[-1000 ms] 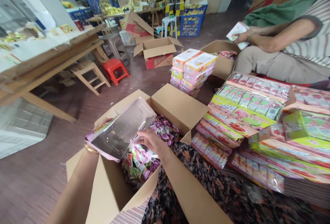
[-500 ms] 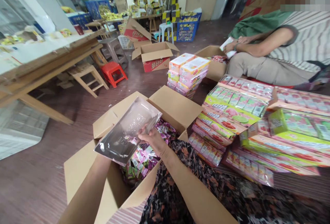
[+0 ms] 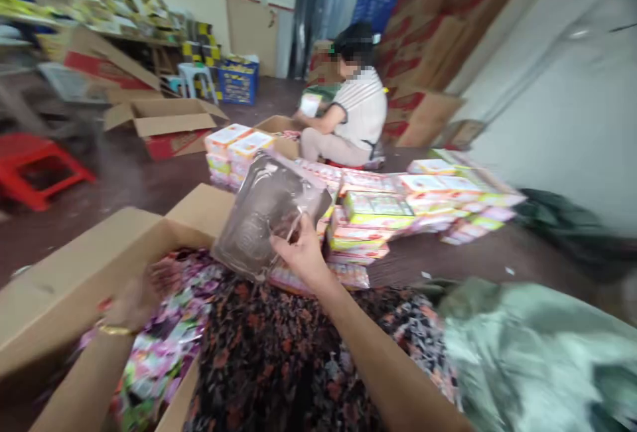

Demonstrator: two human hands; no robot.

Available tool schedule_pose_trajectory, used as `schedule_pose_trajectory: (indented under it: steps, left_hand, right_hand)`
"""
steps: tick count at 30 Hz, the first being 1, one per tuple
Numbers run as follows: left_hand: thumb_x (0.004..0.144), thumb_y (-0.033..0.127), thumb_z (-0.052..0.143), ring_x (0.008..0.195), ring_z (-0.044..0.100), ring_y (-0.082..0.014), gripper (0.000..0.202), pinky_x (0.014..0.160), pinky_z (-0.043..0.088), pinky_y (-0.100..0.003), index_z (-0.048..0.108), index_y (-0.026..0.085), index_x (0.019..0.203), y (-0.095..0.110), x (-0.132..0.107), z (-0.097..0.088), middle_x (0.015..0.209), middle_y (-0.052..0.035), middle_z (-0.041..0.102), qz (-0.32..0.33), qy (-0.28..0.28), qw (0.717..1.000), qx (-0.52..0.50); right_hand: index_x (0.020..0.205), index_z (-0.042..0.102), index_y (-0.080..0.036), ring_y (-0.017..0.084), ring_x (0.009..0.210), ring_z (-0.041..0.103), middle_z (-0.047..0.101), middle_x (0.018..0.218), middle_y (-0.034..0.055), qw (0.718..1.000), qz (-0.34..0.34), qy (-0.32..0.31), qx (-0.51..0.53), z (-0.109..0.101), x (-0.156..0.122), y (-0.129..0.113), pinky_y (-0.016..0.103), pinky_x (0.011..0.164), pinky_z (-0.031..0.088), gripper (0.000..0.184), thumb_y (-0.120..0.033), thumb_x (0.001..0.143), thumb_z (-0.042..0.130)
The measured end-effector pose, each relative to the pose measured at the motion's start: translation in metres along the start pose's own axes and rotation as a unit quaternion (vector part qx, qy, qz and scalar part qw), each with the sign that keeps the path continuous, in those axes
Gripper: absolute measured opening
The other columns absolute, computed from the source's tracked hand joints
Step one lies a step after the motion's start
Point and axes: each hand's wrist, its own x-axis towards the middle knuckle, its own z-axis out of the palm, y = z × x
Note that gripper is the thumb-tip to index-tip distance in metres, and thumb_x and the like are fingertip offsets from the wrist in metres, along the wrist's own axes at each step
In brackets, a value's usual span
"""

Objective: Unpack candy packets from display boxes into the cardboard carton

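Observation:
My right hand (image 3: 300, 254) is closed on the edge of a clear plastic tray pack (image 3: 266, 214), which it holds up, tilted, in front of me. My left hand (image 3: 134, 299), blurred by motion and with a gold bangle on the wrist, is down in the open cardboard box (image 3: 84, 266) among several small pink, green and purple sachets (image 3: 164, 339). Its fingers are smeared, so its grip is unclear. A dark floral cloth (image 3: 279, 352) covers my lap.
Stacks of pink and green packed display boxes (image 3: 378, 210) lie on the floor ahead. A seated person in a striped shirt (image 3: 355, 113) works behind them. An open red-printed carton (image 3: 166, 127), a red stool (image 3: 34, 166) and a green cloth (image 3: 537, 352) are nearby.
The view has swung right. My left hand has let go of the clear tray pack and dropped into the sachet box. My right hand alone now holds the pack, moved right.

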Motion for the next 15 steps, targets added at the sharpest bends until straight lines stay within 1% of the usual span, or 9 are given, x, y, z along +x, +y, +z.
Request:
schedule_pose_trajectory:
  steps: [2, 4, 6, 8, 10, 12, 13, 14, 15]
  left_hand:
    - [0.103, 0.042, 0.035, 0.068, 0.065, -0.0146, 0.043, 0.065, 0.054, -0.026, 0.063, 0.016, 0.082, 0.006, -0.005, 0.035, 0.07, -0.0027, 0.07, 0.023, -0.028, 0.999, 0.038]
    - [0.103, 0.036, 0.034, 0.067, 0.065, -0.0146, 0.04, 0.066, 0.054, -0.025, 0.062, 0.016, 0.083, 0.01, -0.02, 0.073, 0.07, -0.0018, 0.07, 0.048, -0.067, 0.994, 0.07]
    - [0.103, 0.031, 0.034, 0.065, 0.065, -0.0142, 0.037, 0.066, 0.053, -0.024, 0.062, 0.014, 0.086, 0.01, -0.037, 0.107, 0.069, -0.0019, 0.069, 0.068, -0.107, 0.987, 0.097]
    - [0.102, 0.029, 0.034, 0.064, 0.065, -0.0152, 0.035, 0.065, 0.053, -0.023, 0.063, 0.011, 0.09, 0.005, -0.05, 0.134, 0.068, -0.0033, 0.068, 0.078, -0.146, 0.978, 0.129]
    - [0.101, 0.029, 0.036, 0.064, 0.065, -0.0167, 0.034, 0.064, 0.053, -0.024, 0.064, 0.01, 0.095, -0.003, -0.054, 0.15, 0.069, -0.0047, 0.069, 0.084, -0.182, 0.965, 0.166]
    - [0.1, 0.031, 0.038, 0.067, 0.065, -0.0169, 0.033, 0.064, 0.053, -0.023, 0.064, 0.01, 0.097, -0.014, -0.053, 0.158, 0.073, -0.0052, 0.071, 0.082, -0.209, 0.951, 0.211]
    - [0.099, 0.033, 0.039, 0.069, 0.066, -0.017, 0.033, 0.066, 0.054, -0.023, 0.064, 0.012, 0.098, -0.02, -0.05, 0.159, 0.076, -0.0053, 0.072, 0.077, -0.22, 0.942, 0.242]
    - [0.098, 0.037, 0.038, 0.072, 0.067, -0.017, 0.035, 0.067, 0.055, -0.023, 0.064, 0.013, 0.097, -0.027, -0.048, 0.16, 0.078, -0.005, 0.073, 0.086, -0.224, 0.927, 0.288]
    - [0.098, 0.043, 0.037, 0.076, 0.069, -0.0176, 0.038, 0.068, 0.056, -0.024, 0.063, 0.015, 0.096, -0.033, -0.045, 0.161, 0.08, -0.0049, 0.074, 0.106, -0.233, 0.906, 0.338]
  right_hand:
    - [0.099, 0.052, -0.023, 0.017, 0.073, 0.056, 0.062, 0.084, -0.001, 0.995, -0.038, 0.03, -0.092, -0.026, 0.002, -0.009, 0.031, 0.071, 0.046, 0.036, -0.031, 0.066, 0.065]
    - [0.107, 0.056, -0.023, 0.019, 0.078, 0.057, 0.064, 0.09, 0.0004, 0.983, -0.054, 0.054, -0.168, -0.046, 0.002, -0.016, 0.033, 0.074, 0.045, 0.042, -0.029, 0.067, 0.064]
    - [0.113, 0.058, -0.024, 0.021, 0.08, 0.058, 0.066, 0.092, 0.0011, 0.97, -0.048, 0.062, -0.23, -0.063, 0.001, -0.021, 0.034, 0.076, 0.045, 0.048, -0.027, 0.066, 0.064]
    - [0.118, 0.06, -0.023, 0.022, 0.079, 0.058, 0.066, 0.091, 0.0018, 0.962, -0.028, 0.058, -0.266, -0.078, -0.002, -0.025, 0.036, 0.076, 0.045, 0.052, -0.026, 0.066, 0.064]
    - [0.12, 0.061, -0.022, 0.022, 0.078, 0.058, 0.067, 0.091, 0.0022, 0.959, -0.013, 0.05, -0.28, -0.093, -0.007, -0.028, 0.035, 0.076, 0.046, 0.055, -0.024, 0.065, 0.063]
    - [0.122, 0.062, -0.022, 0.021, 0.077, 0.059, 0.068, 0.092, 0.0021, 0.951, -0.015, 0.052, -0.304, -0.113, -0.015, -0.034, 0.034, 0.076, 0.047, 0.057, -0.023, 0.066, 0.062]
    - [0.123, 0.062, -0.022, 0.021, 0.077, 0.06, 0.069, 0.093, 0.0022, 0.941, -0.021, 0.06, -0.332, -0.125, -0.02, -0.04, 0.034, 0.076, 0.048, 0.058, -0.023, 0.066, 0.062]
    - [0.125, 0.062, -0.021, 0.021, 0.079, 0.06, 0.069, 0.095, 0.0028, 0.926, -0.029, 0.073, -0.369, -0.141, -0.026, -0.047, 0.033, 0.077, 0.048, 0.058, -0.024, 0.066, 0.062]
    - [0.127, 0.061, -0.02, 0.022, 0.082, 0.061, 0.07, 0.099, 0.004, 0.906, -0.039, 0.089, -0.413, -0.161, -0.033, -0.056, 0.033, 0.079, 0.049, 0.06, -0.025, 0.067, 0.062]
